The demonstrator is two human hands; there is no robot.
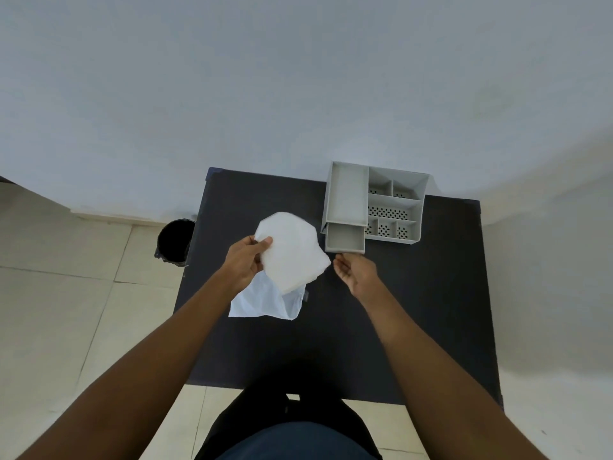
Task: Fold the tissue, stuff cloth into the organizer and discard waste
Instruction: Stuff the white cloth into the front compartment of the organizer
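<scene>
Tissue (292, 252) pinched at its left edge by left hand (243, 262) above table (431, 293) | right hand (356, 272) open, just right of tissue | organizer (376, 207) far right | bin (174, 240) left on floor

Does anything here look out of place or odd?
Mostly tidy. The grey plastic organizer sits at the dark table's far edge, its back corner overhanging. Its small drawer is pulled out. The left hand holds a white tissue above a pale cloth.
</scene>
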